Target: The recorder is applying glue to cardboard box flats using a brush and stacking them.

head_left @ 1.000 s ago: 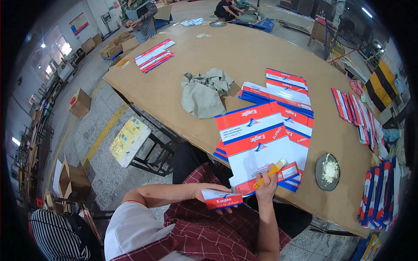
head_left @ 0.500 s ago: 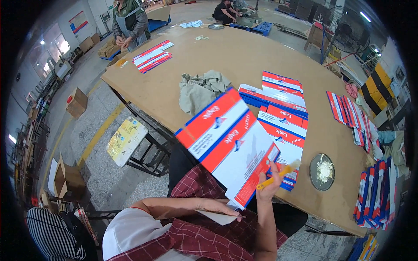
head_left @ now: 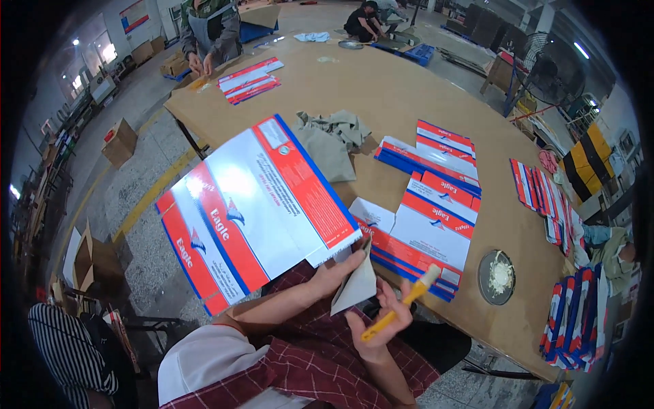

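A flat printed carton blank (head_left: 272, 198) in red, white and blue is held up at the left, tilted, its glossy face showing. My left hand (head_left: 330, 276) is shut on its lower right edge, beside a folded flap (head_left: 357, 286) with a plain grey inner side. In my right hand (head_left: 381, 324) is a brush (head_left: 402, 303) with a yellow handle and a pale tip pointing up and right; the fingers are curled around the handle, just right of the flap. A stack of similar blanks (head_left: 436, 232) lies on the table ahead.
The brown table (head_left: 381, 75) also carries another stack (head_left: 426, 160), a crumpled grey-green cloth (head_left: 334, 140) and a dark dish (head_left: 485, 283) of white paste. More blanks (head_left: 575, 317) stand at the right edge. A person (head_left: 210, 37) stands at the far left corner; others crouch farther back.
The carton blank has turned and swung left, held by my left hand now. My right hand has let go of it and moved down and left with the brush.
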The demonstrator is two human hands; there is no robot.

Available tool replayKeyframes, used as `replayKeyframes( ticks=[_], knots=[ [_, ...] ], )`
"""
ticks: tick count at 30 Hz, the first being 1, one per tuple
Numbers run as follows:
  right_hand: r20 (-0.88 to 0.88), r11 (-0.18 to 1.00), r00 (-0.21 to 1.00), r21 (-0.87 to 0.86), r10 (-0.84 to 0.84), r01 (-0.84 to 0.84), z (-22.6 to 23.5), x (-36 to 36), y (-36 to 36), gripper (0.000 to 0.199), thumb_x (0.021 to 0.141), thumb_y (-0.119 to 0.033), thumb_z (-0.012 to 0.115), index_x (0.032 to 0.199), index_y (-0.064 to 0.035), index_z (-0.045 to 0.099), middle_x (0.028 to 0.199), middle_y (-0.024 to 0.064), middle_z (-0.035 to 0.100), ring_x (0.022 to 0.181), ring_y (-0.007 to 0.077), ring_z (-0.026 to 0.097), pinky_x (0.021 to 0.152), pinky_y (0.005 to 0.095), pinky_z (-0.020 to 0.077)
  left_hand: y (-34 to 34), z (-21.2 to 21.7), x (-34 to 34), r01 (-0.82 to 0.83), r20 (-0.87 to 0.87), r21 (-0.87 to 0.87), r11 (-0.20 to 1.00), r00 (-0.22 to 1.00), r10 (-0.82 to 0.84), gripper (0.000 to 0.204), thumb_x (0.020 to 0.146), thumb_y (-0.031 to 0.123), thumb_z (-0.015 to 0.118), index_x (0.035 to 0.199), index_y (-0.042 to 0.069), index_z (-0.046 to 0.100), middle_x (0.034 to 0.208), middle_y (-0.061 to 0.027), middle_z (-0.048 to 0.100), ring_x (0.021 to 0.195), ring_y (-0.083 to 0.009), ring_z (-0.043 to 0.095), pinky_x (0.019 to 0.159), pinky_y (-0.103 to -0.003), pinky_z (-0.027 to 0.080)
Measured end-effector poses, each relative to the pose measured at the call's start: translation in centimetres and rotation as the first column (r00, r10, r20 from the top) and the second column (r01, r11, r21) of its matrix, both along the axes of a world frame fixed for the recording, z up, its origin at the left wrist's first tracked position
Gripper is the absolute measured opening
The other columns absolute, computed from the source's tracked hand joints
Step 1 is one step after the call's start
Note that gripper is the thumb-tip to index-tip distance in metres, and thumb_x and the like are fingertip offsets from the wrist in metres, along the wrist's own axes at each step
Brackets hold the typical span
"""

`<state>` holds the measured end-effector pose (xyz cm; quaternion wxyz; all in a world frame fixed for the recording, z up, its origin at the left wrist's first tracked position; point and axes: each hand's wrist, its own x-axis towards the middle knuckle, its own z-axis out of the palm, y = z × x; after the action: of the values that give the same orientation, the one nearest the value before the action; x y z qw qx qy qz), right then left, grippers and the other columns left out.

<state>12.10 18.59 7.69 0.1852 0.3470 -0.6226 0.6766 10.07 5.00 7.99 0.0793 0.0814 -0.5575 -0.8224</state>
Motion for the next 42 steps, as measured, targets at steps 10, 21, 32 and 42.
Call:
replayKeyframes(
  ticks=[10, 21, 32, 42],
  knots=[
    [0.115, 0.971, 0.975, 0.166, -0.190, 0.170, -0.2, -0.7, -2.6, 0.049, 0.077, 0.005, 0.060, 0.110, -0.0077, 0.026, 0.134, 0.0200, 0.023, 0.097, 0.0186, 0.047, 0.075, 0.0266, 0.0427, 0.4, -0.9, -0.7, -0.153, -0.013, 0.127, 0.980, 0.988, 0.156, 0.025, 0.091, 0.025, 0.051, 0.106, 0.005, 0.055, 0.095, -0.0036, 0.056, 0.086, -0.0096, 0.052, 0.073, -0.026, 0.045],
    [0.277, 0.976, 0.936, 0.080, -0.218, 0.203, -1.2, -1.4, -1.8, 0.044, 0.078, 0.013, 0.051, 0.105, -0.0089, 0.025, 0.109, 0.0150, 0.038, 0.089, 0.0186, 0.049, 0.072, 0.0283, 0.0437, 1.1, -1.3, -0.9, -0.258, -0.024, -0.053, 0.965, 0.966, 0.257, 0.026, 0.089, 0.020, 0.051, 0.109, 0.002, 0.056, 0.099, -0.0039, 0.057, 0.092, -0.0119, 0.052, 0.080, -0.029, 0.043],
    [0.142, 0.975, 0.965, -0.013, -0.218, 0.222, -1.1, -1.1, -1.1, 0.043, 0.076, 0.016, 0.050, 0.103, -0.0088, 0.026, 0.121, 0.0159, 0.030, 0.096, 0.0242, 0.049, 0.081, 0.0347, 0.0449, 1.5, 0.0, -0.2, -0.159, -0.067, 0.004, 0.987, 0.985, 0.159, 0.031, 0.090, 0.023, 0.050, 0.116, 0.005, 0.048, 0.105, -0.0038, 0.054, 0.100, -0.0139, 0.049, 0.087, -0.030, 0.040],
    [0.142, 0.968, 0.959, -0.010, -0.246, 0.250, 0.0, -1.1, -1.4, 0.045, 0.075, 0.015, 0.052, 0.099, -0.0101, 0.023, 0.122, 0.0188, 0.026, 0.083, 0.0165, 0.047, 0.076, 0.0307, 0.0429, 2.6, 1.4, -1.2, -0.383, -0.161, 0.107, 0.918, 0.904, 0.396, 0.011, 0.089, 0.008, 0.048, 0.100, 0.009, 0.047, 0.097, -0.0001, 0.048, 0.092, -0.0098, 0.047, 0.083, -0.025, 0.039]
  ],
)
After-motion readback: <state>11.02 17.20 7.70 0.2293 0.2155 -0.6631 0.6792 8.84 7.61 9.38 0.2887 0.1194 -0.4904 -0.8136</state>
